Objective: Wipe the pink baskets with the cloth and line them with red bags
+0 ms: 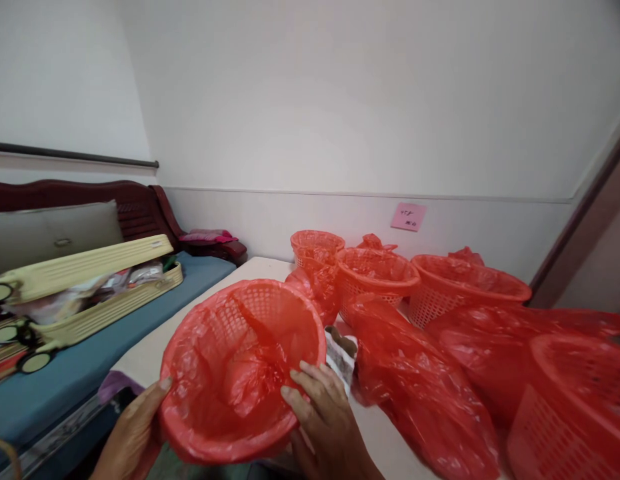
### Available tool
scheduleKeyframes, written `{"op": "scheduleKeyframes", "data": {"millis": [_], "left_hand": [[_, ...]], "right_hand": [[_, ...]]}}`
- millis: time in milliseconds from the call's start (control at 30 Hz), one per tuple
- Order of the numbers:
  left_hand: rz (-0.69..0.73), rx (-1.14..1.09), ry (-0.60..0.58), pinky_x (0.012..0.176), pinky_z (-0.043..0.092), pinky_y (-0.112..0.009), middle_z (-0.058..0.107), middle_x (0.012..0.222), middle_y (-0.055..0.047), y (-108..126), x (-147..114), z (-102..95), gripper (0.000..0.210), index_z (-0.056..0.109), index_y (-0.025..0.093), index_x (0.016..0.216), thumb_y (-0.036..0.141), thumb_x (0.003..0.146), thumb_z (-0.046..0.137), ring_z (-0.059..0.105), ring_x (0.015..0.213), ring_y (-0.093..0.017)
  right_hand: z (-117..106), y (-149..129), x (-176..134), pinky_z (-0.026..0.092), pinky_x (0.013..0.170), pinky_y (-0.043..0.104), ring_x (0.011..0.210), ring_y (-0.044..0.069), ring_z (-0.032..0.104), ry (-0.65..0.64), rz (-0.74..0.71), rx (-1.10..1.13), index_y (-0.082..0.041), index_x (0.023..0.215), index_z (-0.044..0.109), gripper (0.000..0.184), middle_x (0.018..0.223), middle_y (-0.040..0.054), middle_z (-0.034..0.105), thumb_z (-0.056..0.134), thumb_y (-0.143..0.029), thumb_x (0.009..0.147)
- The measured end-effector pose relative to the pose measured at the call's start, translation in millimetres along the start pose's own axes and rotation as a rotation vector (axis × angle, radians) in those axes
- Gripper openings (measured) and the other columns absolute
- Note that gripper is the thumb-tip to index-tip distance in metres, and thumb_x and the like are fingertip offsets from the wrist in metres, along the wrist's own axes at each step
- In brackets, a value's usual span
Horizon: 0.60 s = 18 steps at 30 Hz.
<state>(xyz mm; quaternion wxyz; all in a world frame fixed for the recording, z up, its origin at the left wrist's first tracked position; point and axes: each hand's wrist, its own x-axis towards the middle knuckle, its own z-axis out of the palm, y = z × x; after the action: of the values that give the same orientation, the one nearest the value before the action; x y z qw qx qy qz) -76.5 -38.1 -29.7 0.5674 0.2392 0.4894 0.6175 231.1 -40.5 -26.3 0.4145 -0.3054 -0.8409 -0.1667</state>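
A red plastic basket (210, 451) is tilted toward me in front of my body, its perforated wall showing through a thin red plastic bag (253, 380). The bag lines the inside and is folded over the rim. My left hand (135, 427) grips the basket's left side, thumb on the rim. On the right, my right hand (323, 413) holds the rim with its fingers reaching over onto the bag and its thumb underneath. The basket's underside is hidden.
Several more red bag-lined baskets (385, 280) stand on the white table (165, 333), with a loose red bag (420, 387) at right. A crumpled cloth-like item (340, 357) lies beside my right hand. An open cream suitcase (110, 307) rests on a bed at left. A pink note (409, 217) is on the wall.
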Motion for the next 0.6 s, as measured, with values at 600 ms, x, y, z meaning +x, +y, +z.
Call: {"op": "scheduleKeyframes", "data": {"millis": [600], "left_hand": [[-0.023,-0.062,0.019,0.07,0.059,-0.029,0.078,0.094,-0.001,0.3,3.5,4.3,0.049,0.071,0.02,0.105,0.039,0.062,0.086,0.071,0.09,-0.026]], "right_hand": [[6.8,7.2,-5.2,0.038,0.107,0.047,0.132,0.026,0.044,0.119,0.016,-0.021,-0.017,0.122,0.057,0.046,0.127,0.0105,0.06,0.046,-0.005,0.079]]}}
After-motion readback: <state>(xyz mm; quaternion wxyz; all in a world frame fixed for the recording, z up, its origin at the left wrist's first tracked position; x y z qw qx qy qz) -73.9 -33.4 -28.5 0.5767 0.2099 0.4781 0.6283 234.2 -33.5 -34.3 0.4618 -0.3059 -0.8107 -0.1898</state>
